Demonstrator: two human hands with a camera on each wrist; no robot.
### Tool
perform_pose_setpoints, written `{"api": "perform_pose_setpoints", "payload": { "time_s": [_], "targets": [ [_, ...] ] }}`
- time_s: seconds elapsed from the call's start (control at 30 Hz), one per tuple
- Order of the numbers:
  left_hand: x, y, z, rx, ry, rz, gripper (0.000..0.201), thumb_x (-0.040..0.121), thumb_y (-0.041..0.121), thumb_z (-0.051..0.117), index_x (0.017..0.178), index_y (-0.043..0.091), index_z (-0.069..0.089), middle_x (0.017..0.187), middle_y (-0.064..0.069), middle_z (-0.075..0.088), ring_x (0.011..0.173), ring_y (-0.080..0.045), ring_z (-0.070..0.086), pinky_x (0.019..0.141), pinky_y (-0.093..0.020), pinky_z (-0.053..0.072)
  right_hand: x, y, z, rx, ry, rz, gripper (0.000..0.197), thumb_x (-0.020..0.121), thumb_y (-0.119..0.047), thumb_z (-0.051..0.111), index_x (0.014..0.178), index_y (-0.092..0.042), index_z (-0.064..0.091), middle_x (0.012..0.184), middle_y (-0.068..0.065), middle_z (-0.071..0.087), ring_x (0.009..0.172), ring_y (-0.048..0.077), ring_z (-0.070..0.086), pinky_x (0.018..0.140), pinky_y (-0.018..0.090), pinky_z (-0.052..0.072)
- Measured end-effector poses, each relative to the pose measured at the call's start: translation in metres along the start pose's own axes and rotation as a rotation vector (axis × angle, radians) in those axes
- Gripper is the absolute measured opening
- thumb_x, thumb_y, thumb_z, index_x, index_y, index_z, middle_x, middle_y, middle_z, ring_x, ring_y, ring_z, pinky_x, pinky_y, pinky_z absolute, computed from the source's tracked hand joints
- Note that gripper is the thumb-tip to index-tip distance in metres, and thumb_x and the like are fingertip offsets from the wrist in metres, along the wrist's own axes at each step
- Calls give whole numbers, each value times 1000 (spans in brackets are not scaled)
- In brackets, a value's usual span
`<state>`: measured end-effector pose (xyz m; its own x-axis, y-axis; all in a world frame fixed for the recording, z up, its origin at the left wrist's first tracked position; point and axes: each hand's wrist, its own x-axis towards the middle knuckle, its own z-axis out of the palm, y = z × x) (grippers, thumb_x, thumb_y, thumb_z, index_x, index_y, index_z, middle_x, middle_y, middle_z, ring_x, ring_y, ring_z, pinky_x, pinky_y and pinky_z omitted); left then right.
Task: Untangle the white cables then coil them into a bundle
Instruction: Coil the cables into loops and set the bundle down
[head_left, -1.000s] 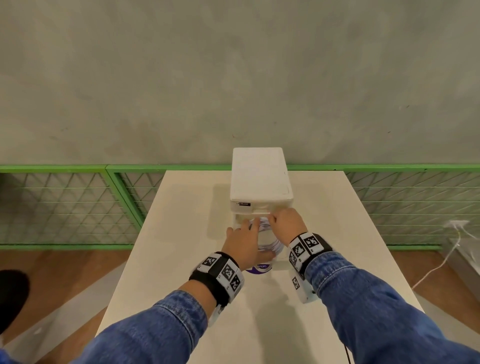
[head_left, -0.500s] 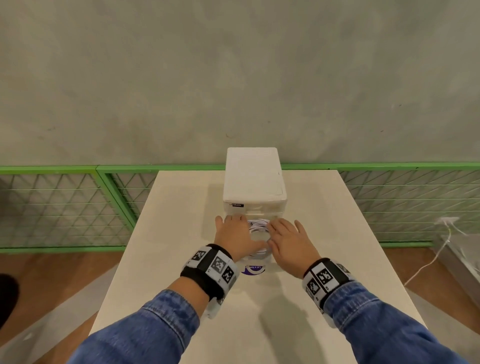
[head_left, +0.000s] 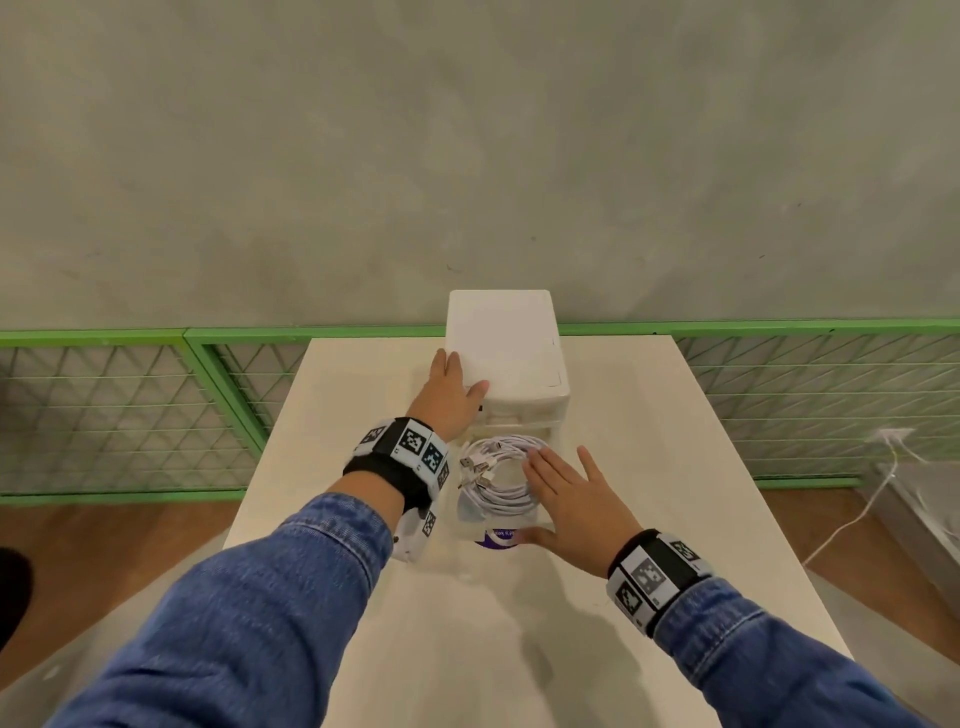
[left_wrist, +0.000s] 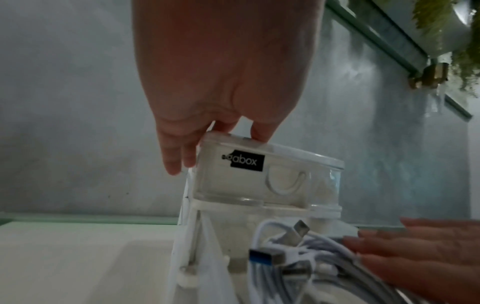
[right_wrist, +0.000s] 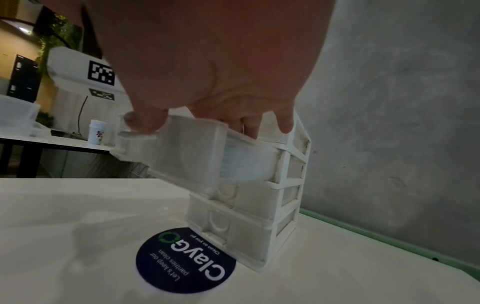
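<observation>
Head view: the left hand (head_left: 451, 397) has moved off the drawer (head_left: 470, 512) and now rests flat on the drawer unit (head_left: 506, 343); the right hand (head_left: 569, 499), fingers straight, lies on the coiled white cables (head_left: 501, 470) in the pulled-out drawer. Left wrist: USB plugs (left_wrist: 270, 258) sit just under the right fingertips (left_wrist: 369, 259). Right wrist: thumb at the drawer front. Coiling looks done; stowing is next.

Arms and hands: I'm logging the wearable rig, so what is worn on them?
Both arms wear blue denim sleeves. Each bare hand, left hand and right hand, has a black wristband carrying white square tags printed with black pixel markers. No gloves show.
</observation>
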<state>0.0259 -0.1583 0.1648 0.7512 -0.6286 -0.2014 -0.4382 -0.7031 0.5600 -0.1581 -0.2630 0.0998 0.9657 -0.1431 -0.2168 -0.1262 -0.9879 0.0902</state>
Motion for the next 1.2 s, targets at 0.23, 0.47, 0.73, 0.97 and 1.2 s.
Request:
{"api": "perform_pose_setpoints", "payload": {
  "time_s": [0.23, 0.47, 0.73, 0.97, 1.2],
  "targets": [
    [2, 0, -5, -9, -29, -3, 71, 100, 38, 38, 151, 2, 3, 160, -12, -6, 148, -23, 8, 115, -30, 14, 16, 6, -16, -115, 52, -75, 97, 74, -67, -10, 148, -8, 11, 157, 9, 12, 145, 23, 9, 115, 51, 9],
    [5, -2, -9, 31, -41, 10, 72, 100, 40, 39, 151, 2, 6, 160, -13, -4, 147, -26, 12, 115, -31, 15, 38, 5, -17, -29, 153, -72, 62, 90, -49, 41, 128, -2, 50, 130, 15, 55, 123, 32, 46, 104, 45, 36],
    [4, -1, -10, 49, -41, 18, 71, 99, 41, 38, 151, 3, 7, 160, -13, -3, 146, -27, 14, 115, -32, 17, 46, 2, -12, -106, 398, 24, 30, 65, -46, 76, 81, -21, 70, 78, -7, 69, 82, 19, 60, 76, 35, 36],
    [4, -2, -9, 26, -35, 27, 71, 99, 42, 38, 151, 4, 8, 160, -12, -2, 147, -25, 11, 115, -32, 16, 44, -11, -6, -15, 531, 48, 36, 69, -33, 77, 96, -15, 61, 92, 1, 66, 82, 23, 60, 76, 36, 50],
    [3, -2, -8, 24, -26, 26, 71, 99, 42, 38, 152, 6, 7, 161, -11, -3, 147, -25, 13, 115, -33, 17, 47, -18, -1, 60, 436, -112, 86, 49, -2, 80, 129, -9, 49, 117, 12, 62, 105, 29, 62, 93, 40, 49]
  ]
}}
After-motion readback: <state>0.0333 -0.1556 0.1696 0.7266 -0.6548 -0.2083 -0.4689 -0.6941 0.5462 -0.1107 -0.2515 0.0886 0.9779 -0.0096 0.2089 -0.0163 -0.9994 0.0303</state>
